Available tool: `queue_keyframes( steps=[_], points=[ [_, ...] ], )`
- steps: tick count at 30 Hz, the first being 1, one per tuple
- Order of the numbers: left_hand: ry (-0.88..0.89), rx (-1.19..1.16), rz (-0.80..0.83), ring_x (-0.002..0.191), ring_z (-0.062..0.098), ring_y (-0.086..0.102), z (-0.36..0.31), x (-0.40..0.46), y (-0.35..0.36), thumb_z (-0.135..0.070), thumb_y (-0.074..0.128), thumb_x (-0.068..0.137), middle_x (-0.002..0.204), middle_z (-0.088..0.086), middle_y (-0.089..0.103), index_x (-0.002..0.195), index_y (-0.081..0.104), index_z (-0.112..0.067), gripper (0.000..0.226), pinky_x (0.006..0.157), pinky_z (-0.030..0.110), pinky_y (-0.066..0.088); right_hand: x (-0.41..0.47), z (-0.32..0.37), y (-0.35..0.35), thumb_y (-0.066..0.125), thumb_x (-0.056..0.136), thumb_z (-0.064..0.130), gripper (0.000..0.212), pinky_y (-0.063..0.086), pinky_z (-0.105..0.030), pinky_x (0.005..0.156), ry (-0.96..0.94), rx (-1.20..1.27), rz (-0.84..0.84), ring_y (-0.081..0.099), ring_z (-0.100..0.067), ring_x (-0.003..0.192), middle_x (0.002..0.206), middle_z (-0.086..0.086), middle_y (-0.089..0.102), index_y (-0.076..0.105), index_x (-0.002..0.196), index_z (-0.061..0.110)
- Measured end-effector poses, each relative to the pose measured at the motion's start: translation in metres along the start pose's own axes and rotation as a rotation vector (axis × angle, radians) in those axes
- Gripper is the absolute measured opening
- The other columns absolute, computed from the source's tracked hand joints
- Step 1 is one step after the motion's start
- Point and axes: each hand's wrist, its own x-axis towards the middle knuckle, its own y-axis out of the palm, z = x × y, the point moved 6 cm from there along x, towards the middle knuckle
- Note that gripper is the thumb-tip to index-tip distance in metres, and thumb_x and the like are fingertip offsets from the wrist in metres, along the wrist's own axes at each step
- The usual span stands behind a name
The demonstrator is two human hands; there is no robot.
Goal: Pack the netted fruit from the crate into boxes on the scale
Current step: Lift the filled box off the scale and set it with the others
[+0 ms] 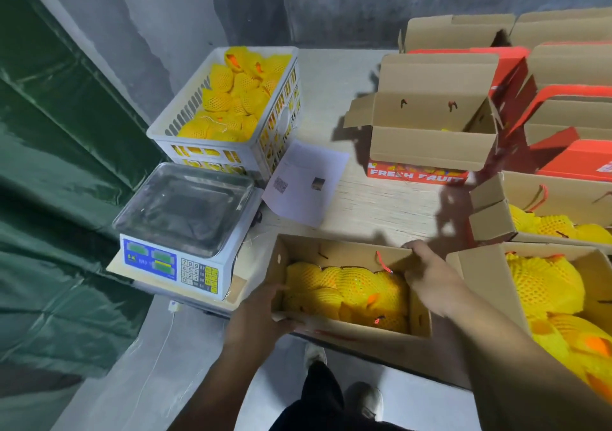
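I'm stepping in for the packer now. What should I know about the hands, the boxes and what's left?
Left hand grips the left end of the filled box; right hand grips its far wall at the right end.
The box sits on the table, beside the scale, whose pan holds nothing.
Done: this box is full of netted fruit; two more filled boxes stand to the right.
Left: the crate still holds fruit, and open boxes wait behind.

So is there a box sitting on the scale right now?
No, the scale has a bare pan; both hands hold the filled box on the table beside it.
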Motion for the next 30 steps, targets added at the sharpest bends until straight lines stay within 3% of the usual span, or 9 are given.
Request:
queue_keyframes(
  steps=[2, 5, 11, 16, 18, 20, 24, 26, 30],
  points=[
    [0.005, 0.015, 0.013, 0.101, 0.004, 0.060, -0.001, 0.003, -0.002, -0.049, 0.089, 0.072, 0.112, -0.028, 0.059, 0.121, 0.063, -0.042, 0.056, 0.072, 0.011, 0.038, -0.005, -0.009, 0.000, 0.054, 0.092, 0.001, 0.043, 0.041, -0.026, 0.058, -0.001, 0.088, 0.009, 0.060, -0.014, 0.071, 0.087, 0.000, 0.065, 0.050, 0.105, 0.042],
    [-0.015, -0.009, 0.017, 0.097, 0.002, 0.062, -0.002, 0.008, -0.007, -0.051, 0.091, 0.068, 0.094, -0.035, 0.056, 0.111, 0.066, -0.046, 0.050, 0.065, 0.002, 0.038, -0.005, -0.005, -0.003, 0.043, 0.089, -0.012, 0.045, 0.044, -0.030, 0.061, 0.006, 0.113, 0.045, 0.060, -0.023, 0.072, 0.090, -0.012, 0.067, 0.056, 0.101, 0.029],
    [0.144, -0.068, -0.014, 0.102, -0.007, 0.057, -0.027, 0.029, -0.059, -0.043, 0.092, 0.068, 0.116, -0.035, 0.061, 0.140, 0.038, -0.067, 0.093, 0.079, 0.009, 0.044, -0.026, 0.026, -0.024, 0.047, 0.097, -0.012, 0.044, 0.056, -0.044, 0.077, -0.077, 0.213, 0.043, 0.069, -0.031, 0.094, 0.097, -0.008, 0.073, 0.067, 0.100, 0.028],
    [0.312, -0.126, -0.123, 0.094, -0.023, 0.055, -0.042, 0.047, -0.136, -0.036, 0.097, 0.064, 0.108, -0.033, 0.059, 0.134, 0.065, -0.042, 0.078, 0.076, -0.004, 0.036, -0.033, 0.071, -0.055, 0.048, 0.096, -0.013, 0.064, 0.054, -0.068, 0.064, -0.148, 0.291, 0.029, 0.069, -0.048, 0.082, 0.102, -0.012, 0.073, 0.066, 0.121, 0.043],
    [0.336, -0.129, -0.187, 0.091, -0.025, 0.054, -0.035, 0.049, -0.169, -0.040, 0.097, 0.063, 0.113, -0.029, 0.057, 0.133, 0.067, -0.037, 0.077, 0.075, -0.004, 0.037, -0.032, 0.098, -0.063, 0.050, 0.096, -0.012, 0.068, 0.052, -0.060, 0.052, -0.185, 0.301, 0.006, 0.064, -0.054, 0.069, 0.097, -0.018, 0.071, 0.062, 0.128, 0.046],
    [0.358, -0.135, -0.215, 0.092, -0.014, 0.057, -0.015, 0.056, -0.204, -0.045, 0.096, 0.063, 0.116, -0.029, 0.057, 0.133, 0.065, -0.040, 0.076, 0.074, 0.000, 0.040, -0.030, 0.139, -0.064, 0.053, 0.094, -0.011, 0.070, 0.057, -0.062, 0.055, -0.249, 0.310, -0.095, 0.068, -0.056, 0.079, 0.095, -0.012, 0.072, 0.061, 0.132, 0.047],
    [0.389, -0.163, -0.210, 0.096, -0.012, 0.063, 0.051, 0.075, -0.281, -0.048, 0.093, 0.061, 0.111, -0.037, 0.060, 0.121, 0.064, -0.047, 0.067, 0.075, 0.006, 0.050, -0.027, 0.241, -0.034, 0.055, 0.082, 0.016, 0.065, 0.063, -0.033, 0.053, -0.352, 0.262, -0.186, 0.072, -0.024, 0.093, 0.100, 0.012, 0.074, 0.057, 0.135, 0.052],
    [0.360, -0.142, -0.209, 0.087, -0.001, 0.069, 0.093, 0.091, -0.319, -0.054, 0.093, 0.059, 0.103, -0.028, 0.068, 0.114, 0.068, -0.043, 0.061, 0.072, 0.020, 0.057, -0.014, 0.283, -0.005, 0.056, 0.093, -0.002, 0.069, 0.060, -0.040, 0.045, -0.323, 0.328, -0.151, 0.076, -0.026, 0.077, 0.091, 0.009, 0.076, 0.061, 0.127, 0.057],
    [0.307, -0.078, -0.236, 0.079, -0.001, 0.065, 0.168, 0.126, -0.379, -0.066, 0.087, 0.057, 0.077, -0.022, 0.066, 0.081, 0.063, -0.037, 0.044, 0.058, 0.018, 0.049, 0.010, 0.371, 0.064, 0.045, 0.097, -0.017, 0.073, 0.061, -0.052, 0.055, -0.259, 0.414, 0.060, 0.076, -0.030, 0.077, 0.097, -0.011, 0.075, 0.063, 0.127, 0.046]
  ],
)
